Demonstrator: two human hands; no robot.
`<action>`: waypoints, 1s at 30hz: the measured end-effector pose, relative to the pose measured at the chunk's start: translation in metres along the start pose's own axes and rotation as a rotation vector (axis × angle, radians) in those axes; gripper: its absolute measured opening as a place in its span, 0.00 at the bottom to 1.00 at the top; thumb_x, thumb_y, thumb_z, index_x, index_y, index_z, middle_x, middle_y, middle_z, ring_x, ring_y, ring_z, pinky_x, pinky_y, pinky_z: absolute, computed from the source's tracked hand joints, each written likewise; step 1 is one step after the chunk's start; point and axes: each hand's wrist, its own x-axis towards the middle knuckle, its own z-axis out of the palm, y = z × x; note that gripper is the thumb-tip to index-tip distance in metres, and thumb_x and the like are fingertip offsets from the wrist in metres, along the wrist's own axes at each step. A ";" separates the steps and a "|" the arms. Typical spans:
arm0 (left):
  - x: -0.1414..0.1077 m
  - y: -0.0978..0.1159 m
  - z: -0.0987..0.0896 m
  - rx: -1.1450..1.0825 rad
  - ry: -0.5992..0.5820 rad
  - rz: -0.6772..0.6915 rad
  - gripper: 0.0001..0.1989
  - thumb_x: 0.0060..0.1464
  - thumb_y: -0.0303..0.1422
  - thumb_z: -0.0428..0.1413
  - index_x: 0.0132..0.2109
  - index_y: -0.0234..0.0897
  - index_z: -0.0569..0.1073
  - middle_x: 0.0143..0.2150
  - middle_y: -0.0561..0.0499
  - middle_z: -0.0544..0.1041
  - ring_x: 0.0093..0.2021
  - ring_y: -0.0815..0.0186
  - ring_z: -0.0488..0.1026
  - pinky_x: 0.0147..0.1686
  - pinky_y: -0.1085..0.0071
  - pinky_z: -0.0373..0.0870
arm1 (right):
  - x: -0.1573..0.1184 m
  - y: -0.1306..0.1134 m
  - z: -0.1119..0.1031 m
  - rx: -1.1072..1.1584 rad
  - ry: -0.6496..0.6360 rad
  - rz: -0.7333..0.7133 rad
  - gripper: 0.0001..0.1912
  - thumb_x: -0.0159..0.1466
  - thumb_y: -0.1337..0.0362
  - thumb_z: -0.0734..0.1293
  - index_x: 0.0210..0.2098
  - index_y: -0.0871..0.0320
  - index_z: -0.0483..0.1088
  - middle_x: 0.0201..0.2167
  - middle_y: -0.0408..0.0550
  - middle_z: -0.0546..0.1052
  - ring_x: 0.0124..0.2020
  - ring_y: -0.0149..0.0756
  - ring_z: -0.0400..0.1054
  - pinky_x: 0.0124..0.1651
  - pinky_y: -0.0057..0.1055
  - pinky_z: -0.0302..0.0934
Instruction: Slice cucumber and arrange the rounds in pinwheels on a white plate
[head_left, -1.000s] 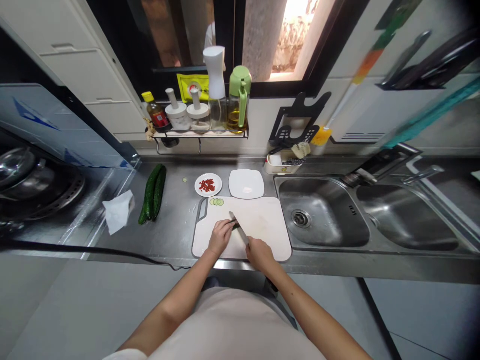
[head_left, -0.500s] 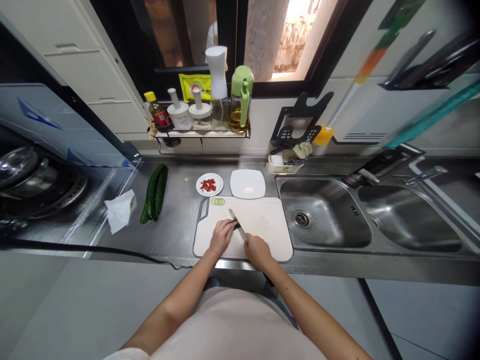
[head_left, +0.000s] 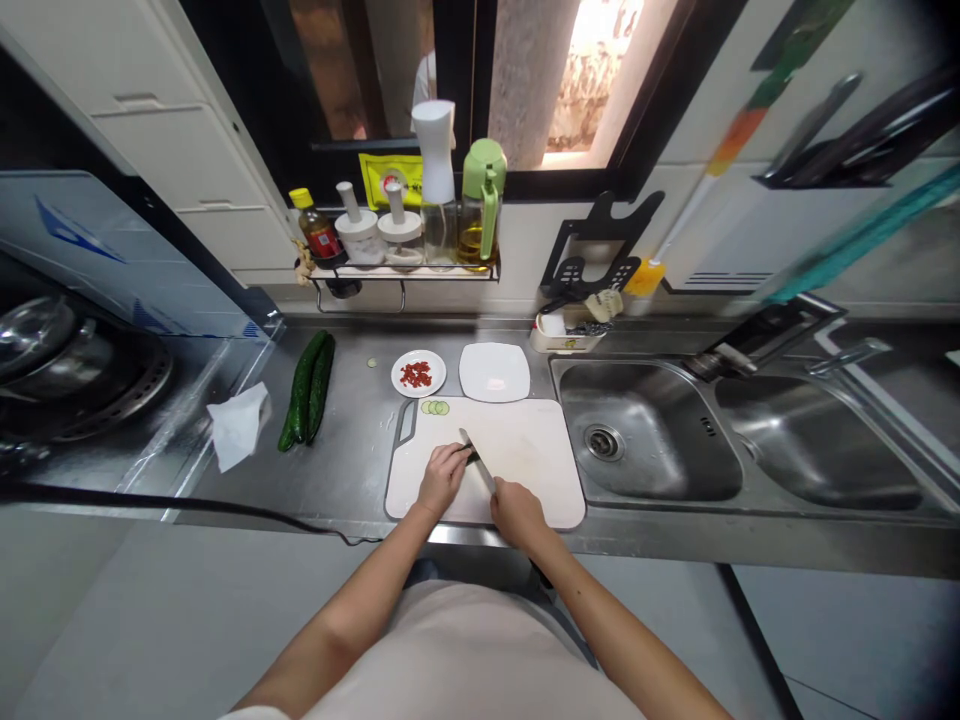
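Observation:
My right hand (head_left: 519, 512) is wrapped round the handle of a kitchen knife (head_left: 478, 462), whose blade points up and left over the white cutting board (head_left: 532, 450). My left hand (head_left: 442, 478) is closed on a small dark green piece of cucumber (head_left: 469, 455) beside the blade, mostly hidden by the fingers. Several thin cucumber slices (head_left: 435, 408) lie overlapping at the board's upper left. Behind the board stand a small plate (head_left: 397, 385) of chopped red pieces and a square white plate (head_left: 495, 372).
Whole cucumbers (head_left: 306, 390) and a crumpled white tissue (head_left: 237, 425) lie on the steel counter to the left. A double sink (head_left: 645, 430) is on the right. Above the back edge hangs a rack (head_left: 405, 272) of bottles and jars. A pot (head_left: 52, 345) sits on the stove at far left.
The knife and my right hand have shifted very slightly to the right. Both hands keep their hold, and the whole view has moved down a little.

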 end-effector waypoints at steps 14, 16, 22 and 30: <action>0.000 -0.001 0.001 -0.014 0.006 -0.003 0.13 0.61 0.30 0.48 0.49 0.40 0.74 0.46 0.46 0.74 0.49 0.62 0.68 0.48 0.60 0.70 | 0.002 -0.003 0.003 0.013 -0.007 0.020 0.15 0.65 0.69 0.54 0.46 0.61 0.67 0.40 0.58 0.76 0.43 0.42 0.71 0.41 0.32 0.59; 0.000 -0.001 0.001 -0.015 0.002 -0.003 0.13 0.61 0.30 0.48 0.49 0.40 0.74 0.46 0.46 0.74 0.49 0.62 0.69 0.48 0.59 0.70 | -0.003 0.000 0.006 0.012 -0.010 0.027 0.15 0.65 0.69 0.54 0.46 0.61 0.67 0.40 0.58 0.76 0.43 0.42 0.72 0.40 0.32 0.58; 0.000 0.000 0.001 -0.013 0.002 -0.011 0.13 0.61 0.30 0.48 0.49 0.40 0.74 0.46 0.46 0.74 0.49 0.62 0.69 0.48 0.60 0.70 | -0.007 0.002 0.007 -0.001 -0.017 0.030 0.15 0.64 0.68 0.54 0.46 0.61 0.67 0.40 0.58 0.77 0.42 0.42 0.72 0.39 0.32 0.59; 0.000 0.001 0.000 -0.011 0.005 -0.009 0.13 0.61 0.30 0.48 0.49 0.40 0.74 0.46 0.46 0.74 0.48 0.63 0.68 0.48 0.60 0.69 | 0.005 -0.005 0.002 0.006 -0.036 0.038 0.15 0.65 0.69 0.54 0.47 0.62 0.67 0.41 0.58 0.76 0.43 0.40 0.71 0.41 0.31 0.58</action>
